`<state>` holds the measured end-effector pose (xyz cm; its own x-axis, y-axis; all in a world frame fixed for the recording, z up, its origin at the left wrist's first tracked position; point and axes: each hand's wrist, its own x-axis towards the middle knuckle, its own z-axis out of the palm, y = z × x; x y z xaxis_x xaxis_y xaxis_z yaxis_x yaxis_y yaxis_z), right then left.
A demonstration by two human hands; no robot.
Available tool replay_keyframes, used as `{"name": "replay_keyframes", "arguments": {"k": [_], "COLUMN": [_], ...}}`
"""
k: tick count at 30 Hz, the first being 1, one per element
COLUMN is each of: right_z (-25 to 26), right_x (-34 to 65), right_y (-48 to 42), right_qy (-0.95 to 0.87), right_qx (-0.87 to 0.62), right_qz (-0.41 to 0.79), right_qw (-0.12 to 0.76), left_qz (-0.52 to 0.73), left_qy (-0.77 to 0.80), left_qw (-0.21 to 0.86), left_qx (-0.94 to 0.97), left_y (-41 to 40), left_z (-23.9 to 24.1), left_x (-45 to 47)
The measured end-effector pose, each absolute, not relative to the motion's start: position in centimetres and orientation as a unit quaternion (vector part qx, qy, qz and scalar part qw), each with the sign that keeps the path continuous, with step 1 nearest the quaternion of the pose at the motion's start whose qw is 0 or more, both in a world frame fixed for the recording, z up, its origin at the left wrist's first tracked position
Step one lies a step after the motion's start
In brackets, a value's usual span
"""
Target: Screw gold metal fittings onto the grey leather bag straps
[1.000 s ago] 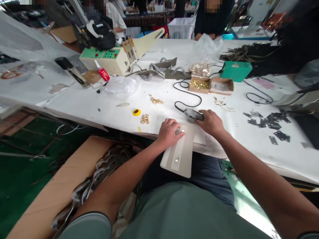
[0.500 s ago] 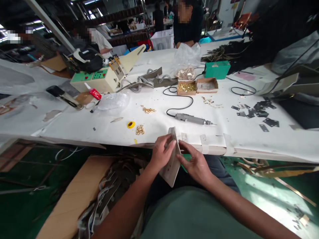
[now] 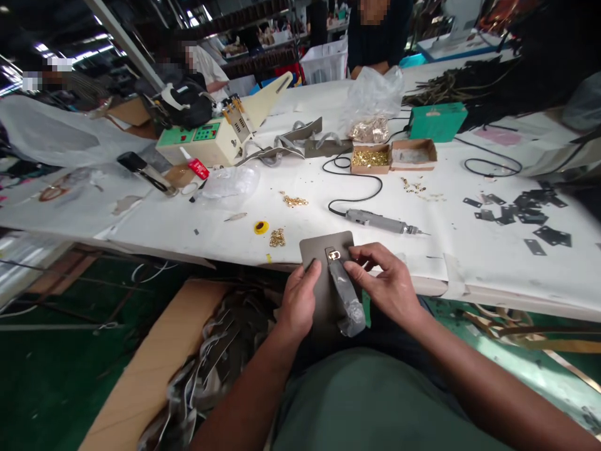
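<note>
A grey-brown leather flap (image 3: 315,250) with a gold clasp (image 3: 333,255) and a dangling grey strap (image 3: 346,302) rests half on the table's front edge. My left hand (image 3: 297,302) grips the flap's left side, thumb on top. My right hand (image 3: 385,283) pinches its right side beside the clasp. An electric screwdriver (image 3: 381,222) with a black cord lies on the white table (image 3: 469,250) just beyond my hands.
Gold fittings (image 3: 277,237) and a yellow tape roll (image 3: 261,227) lie left of the flap. Small cardboard boxes (image 3: 370,158) of brass parts, a green box (image 3: 436,121), a cream machine (image 3: 206,139), black metal plates (image 3: 526,210). A carton (image 3: 141,369) of straps stands below. Other people sit across.
The flap was turned from its pale underside to its dark clasp side. My right hand left the screwdriver on the table and came to the flap.
</note>
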<state>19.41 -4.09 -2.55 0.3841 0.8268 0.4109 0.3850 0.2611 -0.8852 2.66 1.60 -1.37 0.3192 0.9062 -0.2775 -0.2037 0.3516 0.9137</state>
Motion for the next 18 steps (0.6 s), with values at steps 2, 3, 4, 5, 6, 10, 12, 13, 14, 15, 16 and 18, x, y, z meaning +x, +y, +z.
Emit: {"name": "replay_keyframes", "arguments": {"k": [2, 3, 4, 5, 6, 10, 12, 13, 14, 15, 16, 18], "right_z": [-2.1, -1.9, -1.8, -1.8, -1.8, -2.1, -2.3, -2.4, -2.4, -2.3, -2.3, -2.0], "right_x": [19.8, 19.8, 19.7, 19.5, 19.3, 19.0, 19.5, 20.0, 20.5, 21.2, 21.8, 23.0], "right_y": [-3.8, -3.8, -3.7, -3.8, -3.8, -3.9, -3.9, -3.8, -3.8, -3.7, -3.6, -3.3], "right_qy": [-0.523, -0.519, -0.511, -0.498, -0.482, -0.446, -0.476, -0.506, -0.541, -0.577, -0.609, -0.654], "right_qx": [-0.592, -0.597, -0.603, -0.608, -0.613, -0.611, -0.593, -0.58, -0.564, -0.548, -0.535, -0.52], "right_qz": [0.192, 0.194, 0.197, 0.203, 0.215, 0.259, 0.241, 0.226, 0.212, 0.202, 0.196, 0.193], "right_qw": [0.582, 0.579, 0.58, 0.584, 0.588, 0.601, 0.603, 0.597, 0.586, 0.571, 0.552, 0.514], "left_qz": [0.382, 0.375, 0.37, 0.365, 0.359, 0.348, 0.346, 0.341, 0.333, 0.324, 0.314, 0.302], "left_qy": [0.411, 0.404, 0.4, 0.4, 0.402, 0.411, 0.409, 0.408, 0.406, 0.404, 0.4, 0.392], "left_qw": [0.694, 0.685, 0.673, 0.66, 0.649, 0.64, 0.651, 0.661, 0.673, 0.685, 0.697, 0.714], "left_qx": [0.451, 0.477, 0.501, 0.521, 0.536, 0.548, 0.538, 0.53, 0.521, 0.513, 0.506, 0.496], "left_y": [1.3, 1.2, 1.1, 1.0, 1.0, 1.2, 1.4, 1.6, 1.7, 1.9, 2.1, 2.4], "left_z": [-0.6, -0.4, -0.3, -0.3, -0.5, -1.4, -1.7, -1.7, -1.7, -1.6, -1.5, -1.3], "left_x": [3.0, 3.1, 3.3, 3.4, 3.5, 3.6, 3.6, 3.6, 3.6, 3.6, 3.6, 3.6]}}
